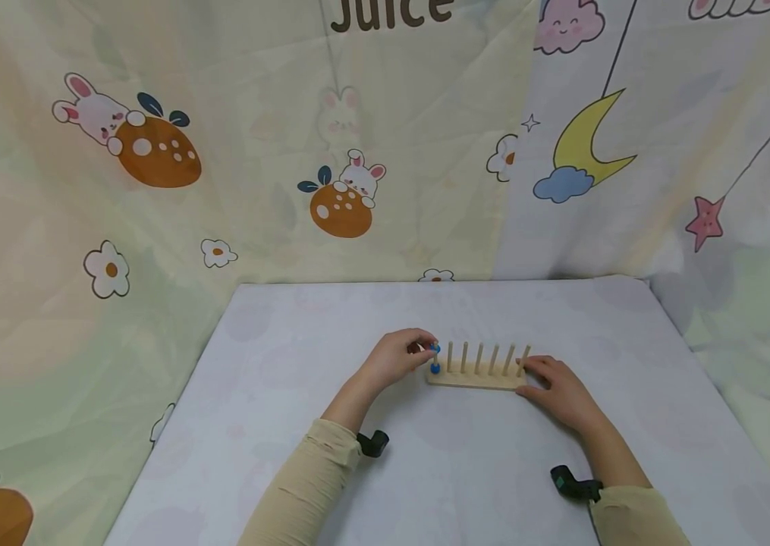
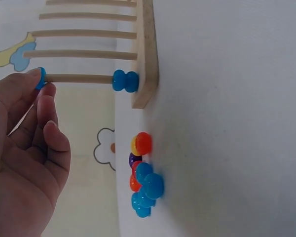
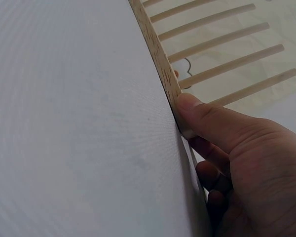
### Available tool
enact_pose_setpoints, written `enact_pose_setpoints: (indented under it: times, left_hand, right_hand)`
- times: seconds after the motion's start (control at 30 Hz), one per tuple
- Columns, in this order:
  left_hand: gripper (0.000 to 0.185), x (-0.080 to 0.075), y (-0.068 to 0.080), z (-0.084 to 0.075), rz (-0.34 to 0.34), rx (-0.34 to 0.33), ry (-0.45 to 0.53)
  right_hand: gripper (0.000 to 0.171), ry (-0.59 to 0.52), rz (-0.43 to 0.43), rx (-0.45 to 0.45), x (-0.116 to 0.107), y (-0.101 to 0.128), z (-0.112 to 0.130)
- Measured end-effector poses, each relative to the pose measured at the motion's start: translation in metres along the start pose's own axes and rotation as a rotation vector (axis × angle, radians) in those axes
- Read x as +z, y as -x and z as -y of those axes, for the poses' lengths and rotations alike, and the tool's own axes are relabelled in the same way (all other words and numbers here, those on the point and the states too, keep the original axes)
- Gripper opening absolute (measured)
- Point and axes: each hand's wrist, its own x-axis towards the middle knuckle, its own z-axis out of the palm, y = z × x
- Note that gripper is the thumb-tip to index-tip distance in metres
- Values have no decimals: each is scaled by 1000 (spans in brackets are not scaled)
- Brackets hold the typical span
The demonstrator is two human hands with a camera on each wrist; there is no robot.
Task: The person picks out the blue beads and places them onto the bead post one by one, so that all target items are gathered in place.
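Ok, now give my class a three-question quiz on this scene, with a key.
1. True or false: the right hand holds one end of the wooden rack.
2. Which view shows the loose beads? A: head. B: left wrist. C: right wrist.
3. Fill in the colour: the left hand pinches a ____ bead at the tip of a peg.

Key: 1 true; 2 B; 3 blue.
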Motion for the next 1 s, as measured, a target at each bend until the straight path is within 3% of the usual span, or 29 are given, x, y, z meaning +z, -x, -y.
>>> enact_pose_setpoints:
  times: [0.4, 1.0]
  left_hand:
    - [22, 13, -3, 20, -15, -2, 29]
    - [25, 23, -1, 27, 36, -61, -25]
  right_hand:
    - [60, -1, 1, 6, 1, -2, -1]
    - [61, 6, -3, 5, 0, 0, -1]
